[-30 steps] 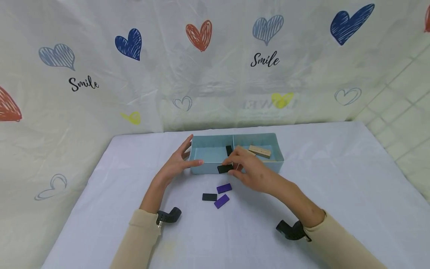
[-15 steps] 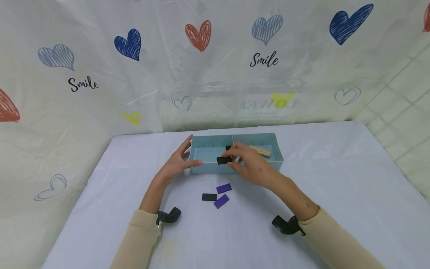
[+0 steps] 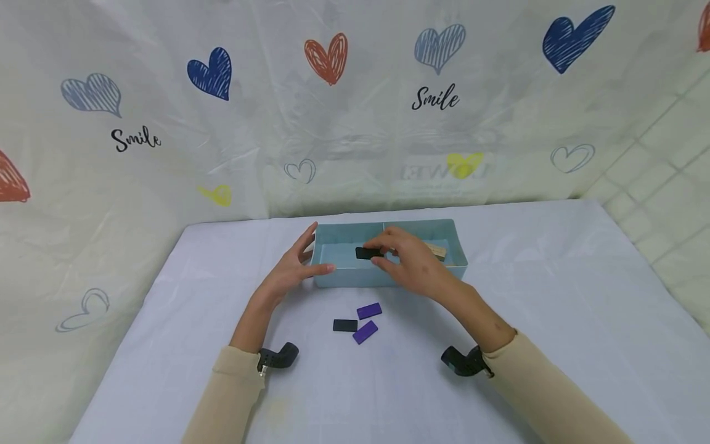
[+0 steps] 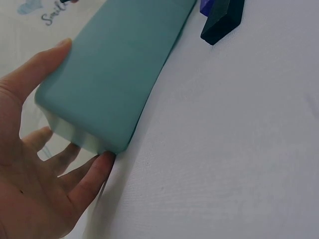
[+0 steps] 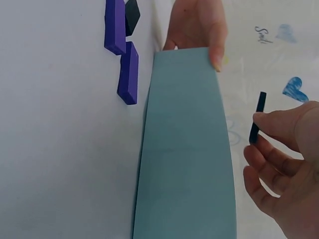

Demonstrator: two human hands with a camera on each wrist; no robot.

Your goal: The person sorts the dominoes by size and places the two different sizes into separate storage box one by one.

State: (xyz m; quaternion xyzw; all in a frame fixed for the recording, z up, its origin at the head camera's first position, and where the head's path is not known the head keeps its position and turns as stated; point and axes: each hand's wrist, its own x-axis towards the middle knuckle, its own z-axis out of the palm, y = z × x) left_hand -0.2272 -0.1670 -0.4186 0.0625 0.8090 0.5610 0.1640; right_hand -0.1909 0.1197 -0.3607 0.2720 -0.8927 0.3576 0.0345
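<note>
Black tile pinched in right hand, left hand flat against tray, backdrop reading "Smile"

Left hand spread flat; right hand fingers curled in a pinching grip.

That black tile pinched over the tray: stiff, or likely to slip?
The black tile looks rigid: it juts straight from the right hand. Probably light, since fingertips alone carry it. Its smooth thin edges might slip.

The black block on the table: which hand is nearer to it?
Roughly equal; I cannot tell. The black block lies between both. The left hand rests on the tray; the right hand holds another black piece above it.
</note>
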